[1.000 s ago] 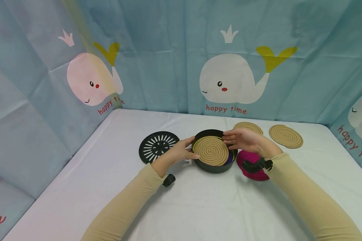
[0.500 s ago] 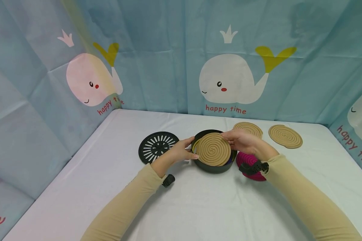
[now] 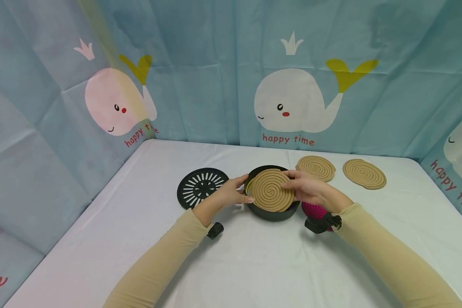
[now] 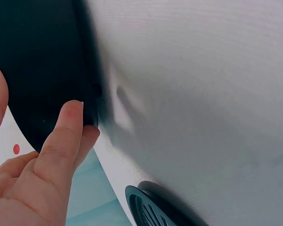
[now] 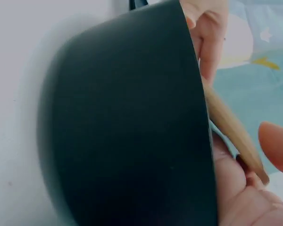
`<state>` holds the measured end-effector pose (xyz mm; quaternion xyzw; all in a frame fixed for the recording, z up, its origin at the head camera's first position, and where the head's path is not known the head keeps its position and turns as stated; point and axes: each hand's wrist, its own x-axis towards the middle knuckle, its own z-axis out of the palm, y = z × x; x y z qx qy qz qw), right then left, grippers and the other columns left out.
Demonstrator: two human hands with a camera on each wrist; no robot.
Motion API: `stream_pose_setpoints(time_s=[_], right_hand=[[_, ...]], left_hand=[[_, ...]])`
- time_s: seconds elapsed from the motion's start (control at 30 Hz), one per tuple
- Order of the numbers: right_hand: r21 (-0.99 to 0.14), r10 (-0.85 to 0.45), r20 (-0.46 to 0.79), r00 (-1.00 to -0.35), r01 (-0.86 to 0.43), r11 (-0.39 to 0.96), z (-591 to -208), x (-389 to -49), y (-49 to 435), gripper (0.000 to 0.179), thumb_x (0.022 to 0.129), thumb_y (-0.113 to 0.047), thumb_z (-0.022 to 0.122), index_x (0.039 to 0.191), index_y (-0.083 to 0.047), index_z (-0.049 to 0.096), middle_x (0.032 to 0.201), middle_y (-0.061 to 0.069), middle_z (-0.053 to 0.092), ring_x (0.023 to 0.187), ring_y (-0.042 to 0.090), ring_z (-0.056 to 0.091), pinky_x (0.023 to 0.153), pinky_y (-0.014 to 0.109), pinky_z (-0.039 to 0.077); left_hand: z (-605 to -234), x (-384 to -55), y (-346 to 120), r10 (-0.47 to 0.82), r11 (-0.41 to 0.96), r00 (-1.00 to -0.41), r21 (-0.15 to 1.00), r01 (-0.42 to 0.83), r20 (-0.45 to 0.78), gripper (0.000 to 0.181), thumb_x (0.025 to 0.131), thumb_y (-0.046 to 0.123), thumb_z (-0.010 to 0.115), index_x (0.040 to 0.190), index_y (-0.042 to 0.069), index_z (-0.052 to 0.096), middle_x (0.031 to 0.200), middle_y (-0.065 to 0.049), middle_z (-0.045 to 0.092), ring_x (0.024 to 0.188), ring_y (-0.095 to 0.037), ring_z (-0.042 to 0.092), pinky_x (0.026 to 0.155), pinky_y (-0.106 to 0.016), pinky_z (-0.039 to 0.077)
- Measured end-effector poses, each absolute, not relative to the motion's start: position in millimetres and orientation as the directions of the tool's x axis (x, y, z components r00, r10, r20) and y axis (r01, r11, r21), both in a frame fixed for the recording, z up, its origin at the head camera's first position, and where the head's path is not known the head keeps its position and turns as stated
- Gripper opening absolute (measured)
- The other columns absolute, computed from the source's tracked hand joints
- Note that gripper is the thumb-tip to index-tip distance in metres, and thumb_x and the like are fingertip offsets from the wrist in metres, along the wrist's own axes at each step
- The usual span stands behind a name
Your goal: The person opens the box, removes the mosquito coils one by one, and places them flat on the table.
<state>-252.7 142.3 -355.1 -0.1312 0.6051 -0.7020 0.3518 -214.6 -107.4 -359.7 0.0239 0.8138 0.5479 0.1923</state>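
**Tan spiral mat tipped up over black round dish: loose-looking hold**

Clock from the dish's centre, head view. I've got the left hand at 9, partly spread, holding the dish: fingers on the outer wall, thumb at the rim. Right hand at 3, mostly closed: fingers under the mat's edge, thumb over its face. In the right wrist view the thumb looks clear of the mat; can't tell how firm. Mat lies across the dish's mouth, edge raised past the rim around 2 to 3. Yellow edge inside at 9; can't tell what's under the mat.

On the tabletop: slotted black lid at 9, magenta spiral mat at 4, two spare tan mats from 2 to nearly 3.

Risks, my read: no thumb pressure, mat slides off the fingers. Edge snags the rim, dish drags if the left side eases. Low right wrist camera could brush the magenta one.

Writing: red "happy time" on the cloth backdrop at 12; repeated at 10 with a letter lost in a fold, cropped at 3, only the tail end at 8. No brand or label readable elsewhere.
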Motion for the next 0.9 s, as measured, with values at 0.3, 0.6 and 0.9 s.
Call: stream_pose_setpoints(time_s=[0.3,0.6,0.9], right_hand=[[-0.948,-0.594,-0.228,-0.771,0.316,-0.047,-353.8,-243.7,145.0,0.064,0.097,0.012,0.037,0.152,0.009,0.003,0.108,0.009,0.060,0.091,0.016,0.068,0.080,0.039,0.057],[-0.938,-0.570,-0.206,-0.795,0.326,-0.116,-340.0,-235.8,156.3,0.066,0.097,0.012,0.038,0.152,0.008,0.001,0.105,0.005,0.063,0.090,0.015,0.068,0.077,0.034,0.057],[-0.948,-0.543,-0.182,-0.820,0.293,-0.125,-330.9,-230.3,174.5,0.068,0.098,0.009,0.039,0.152,0.007,-0.003,0.121,0.011,0.050,0.098,0.013,0.066,0.085,0.037,0.054]], left_hand=[[-360.5,-214.8,-107.1,0.259,0.399,-0.921,0.901,-0.172,-0.290,0.085,0.087,-0.001,0.071,0.156,0.012,0.023,0.159,-0.016,0.020,0.137,-0.037,0.036,0.095,-0.041,0.049],[-359.0,-214.7,-107.0,0.249,0.413,-0.925,0.895,-0.168,-0.288,0.085,0.086,0.000,0.072,0.156,0.011,0.023,0.159,-0.015,0.021,0.137,-0.036,0.037,0.098,-0.038,0.047],[-361.1,-215.4,-107.5,0.244,0.415,-0.924,0.893,-0.176,-0.296,0.086,0.086,0.000,0.072,0.156,0.014,0.024,0.159,-0.014,0.021,0.136,-0.035,0.038,0.096,-0.039,0.049]])
